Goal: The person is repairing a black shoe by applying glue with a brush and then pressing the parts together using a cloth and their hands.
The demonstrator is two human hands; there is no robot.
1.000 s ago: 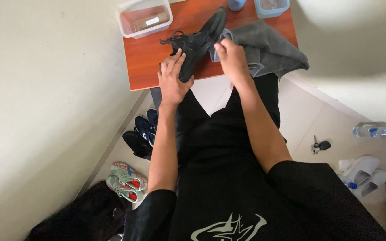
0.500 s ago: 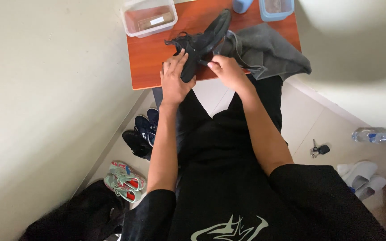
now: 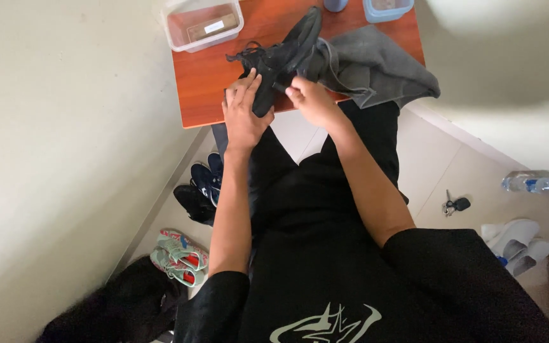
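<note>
Both hands hid part of what I watched: the black shoe's [image 3: 282,57] near end sat behind them, above the table [image 3: 214,95]. My left hand [image 3: 244,114] gripped its heel; my right hand [image 3: 309,101] curled against its side, by the grey cloth [image 3: 376,63].

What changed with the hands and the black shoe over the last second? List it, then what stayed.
The right hand slid off the grey cloth toward the shoe's near end. The black shoe tilted slightly. The left hand kept its grip on the shoe; cloth and clear container stayed put.
</note>
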